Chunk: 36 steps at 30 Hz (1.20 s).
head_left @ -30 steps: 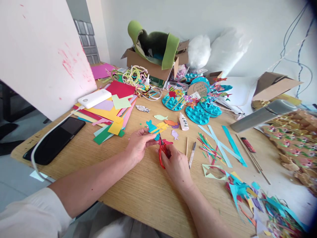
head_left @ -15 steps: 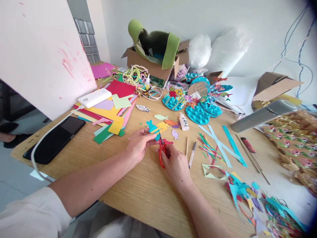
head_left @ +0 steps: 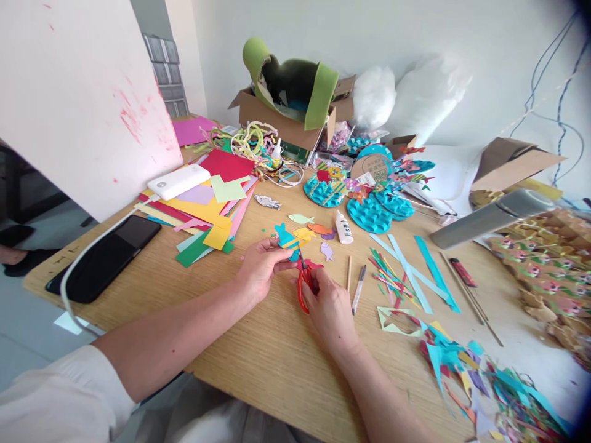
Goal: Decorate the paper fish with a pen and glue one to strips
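Observation:
Between the fingers of my left hand [head_left: 259, 267] is a blue paper fish [head_left: 285, 237] with yellow stripes. My right hand [head_left: 330, 306] grips red-handled scissors [head_left: 303, 289], whose blades reach the right edge of the blue fish. Just beyond lie several cut paper fish: a pale green one [head_left: 301, 218], an orange one [head_left: 320, 229], a yellow one [head_left: 305, 235] and a purple one [head_left: 327, 250]. A red paper piece [head_left: 314, 264] shows partly behind the scissors. The small white glue bottle [head_left: 344, 227] lies to their right.
Coloured paper sheets [head_left: 198, 212], a power bank [head_left: 179, 180] and a phone [head_left: 108, 258] are on the left. Thin paper strips [head_left: 392, 277], a pen [head_left: 359, 290] and paper scraps [head_left: 462, 363] lie on the right, near a grey flask [head_left: 489, 216]. Blue decorated discs [head_left: 373, 215] stand behind.
The view has shifted very slightly. Both hands keep almost the same places, with the fish and scissors still held; no other clear difference shows.

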Tool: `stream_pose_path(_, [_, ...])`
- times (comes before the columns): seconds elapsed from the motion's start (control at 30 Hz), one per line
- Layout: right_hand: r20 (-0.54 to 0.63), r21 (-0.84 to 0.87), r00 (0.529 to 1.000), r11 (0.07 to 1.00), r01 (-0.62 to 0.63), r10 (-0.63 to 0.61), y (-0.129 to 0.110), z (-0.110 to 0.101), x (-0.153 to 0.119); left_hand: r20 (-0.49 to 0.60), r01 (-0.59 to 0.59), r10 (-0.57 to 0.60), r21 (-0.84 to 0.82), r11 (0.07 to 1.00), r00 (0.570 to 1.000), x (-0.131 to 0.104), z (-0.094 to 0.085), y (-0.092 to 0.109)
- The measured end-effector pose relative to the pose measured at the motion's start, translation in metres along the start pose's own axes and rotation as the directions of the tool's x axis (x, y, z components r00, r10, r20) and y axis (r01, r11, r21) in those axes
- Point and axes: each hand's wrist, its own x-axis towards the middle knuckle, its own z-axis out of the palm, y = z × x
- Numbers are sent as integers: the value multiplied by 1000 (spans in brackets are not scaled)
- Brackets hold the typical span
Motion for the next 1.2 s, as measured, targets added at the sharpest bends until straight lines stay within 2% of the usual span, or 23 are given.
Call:
stream_pose_path(0.43, [-13, 19, 1000, 1000, -18, 18, 1, 1, 1, -7, -73, 74, 56, 996, 997, -1, 1, 1])
stream_pose_path(1.2, [-2, 16, 1000, 999, -27, 27, 1, 2, 1, -16, -63, 64, 54, 997, 998, -2, 2, 1])
